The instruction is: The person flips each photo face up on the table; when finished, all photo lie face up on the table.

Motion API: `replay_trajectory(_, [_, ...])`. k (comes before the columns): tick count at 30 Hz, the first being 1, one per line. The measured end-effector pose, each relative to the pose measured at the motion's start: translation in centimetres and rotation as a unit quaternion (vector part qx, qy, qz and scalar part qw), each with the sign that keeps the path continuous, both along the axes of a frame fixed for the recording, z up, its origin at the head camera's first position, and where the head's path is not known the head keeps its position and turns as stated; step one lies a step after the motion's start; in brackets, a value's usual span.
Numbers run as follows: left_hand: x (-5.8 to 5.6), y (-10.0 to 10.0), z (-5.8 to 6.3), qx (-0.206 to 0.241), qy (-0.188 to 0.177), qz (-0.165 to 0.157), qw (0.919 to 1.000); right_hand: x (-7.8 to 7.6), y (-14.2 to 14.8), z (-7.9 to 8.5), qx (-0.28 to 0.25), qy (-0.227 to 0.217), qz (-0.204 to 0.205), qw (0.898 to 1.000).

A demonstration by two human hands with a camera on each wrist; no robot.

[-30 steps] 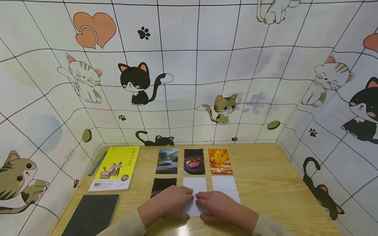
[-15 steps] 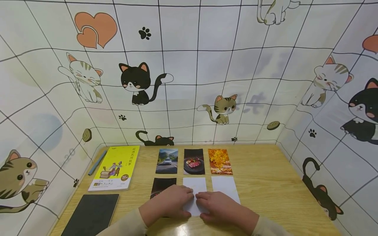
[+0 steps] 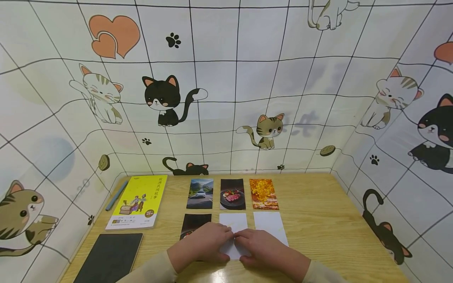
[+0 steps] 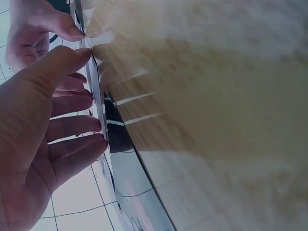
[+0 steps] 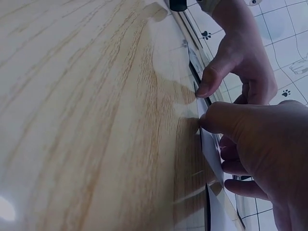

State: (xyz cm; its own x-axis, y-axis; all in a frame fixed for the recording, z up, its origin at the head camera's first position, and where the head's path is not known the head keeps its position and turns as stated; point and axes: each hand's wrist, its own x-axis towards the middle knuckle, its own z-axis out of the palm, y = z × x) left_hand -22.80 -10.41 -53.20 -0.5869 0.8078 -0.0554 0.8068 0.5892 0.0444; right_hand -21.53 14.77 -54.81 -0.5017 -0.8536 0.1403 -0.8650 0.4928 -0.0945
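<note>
The white, rectangular, paper-like card [image 3: 234, 221] lies on the pale wood-grain table [image 3: 329, 220], beneath the left hand [image 3: 209, 240] and right hand [image 3: 261, 244]. Both hands: fingers extended, tips resting on the card; no pinch evident. Expected handling: light, thin, moderately stiff, slippery, easily creased. Recommended hold: near corners, beside the thumbs. Long axis: forward, away from the wrists, between the hands; the blank face indicates no top.

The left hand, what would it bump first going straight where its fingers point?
Probably the right hand, just ahead of the left hand over the near row's middle card; whether they touch is unclear.
</note>
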Motion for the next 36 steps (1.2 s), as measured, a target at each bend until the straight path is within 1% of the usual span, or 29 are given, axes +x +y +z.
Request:
replay_trajectory(3, [-0.1, 0.0, -0.1, 0.006, 0.008, -0.002, 0.9999, -0.1, 0.0, -0.1, 0.003, -0.007, -0.004, 1.0])
replay_trajectory(8, [-0.3, -0.1, -0.4, 0.011, 0.009, 0.003, 0.9999, -0.3, 0.0, -0.1, 0.006, -0.028, -0.016, 0.999])
replay_trajectory(13, [-0.5, -0.1, -0.5, 0.006, 0.007, 0.008, 0.9999, -0.3, 0.0, -0.1, 0.001, -0.031, -0.015, 0.999])
replay_trajectory(18, [-0.6, -0.1, -0.5, -0.002, -0.006, 0.022, 0.9997, -0.2, -0.1, 0.2, 0.002, -0.035, -0.018, 0.999])
replay_trajectory(25, [-0.4, 0.0, -0.1, 0.004, 0.005, 0.022, 0.9997, -0.2, -0.1, 0.4, -0.005, -0.051, -0.023, 0.998])
replay_trajectory(27, [-0.4, 0.0, -0.1, 0.001, 0.006, 0.024, 0.9997, -0.2, -0.1, 0.3, -0.01, -0.05, -0.02, 0.999])
replay_trajectory(32, [-0.7, 0.1, -0.1, -0.004, -0.003, 0.03, 0.9996, -0.2, -0.5, 0.1, -0.011, -0.027, -0.021, 0.999])
replay_trajectory(34, [-0.8, 0.1, 0.0, -0.002, -0.013, 0.03, 0.9994, -0.2, -0.7, 0.1, -0.008, -0.024, -0.024, 0.999])
replay_trajectory(35, [-1.0, 0.0, -0.3, 0.001, -0.013, 0.026, 0.9996, -0.2, -0.7, 0.1, -0.006, -0.027, -0.026, 0.999])
replay_trajectory(36, [-1.1, 0.0, -0.3, 0.002, -0.017, 0.026, 0.9995, -0.2, -0.8, 0.1, -0.004, -0.028, -0.029, 0.999])
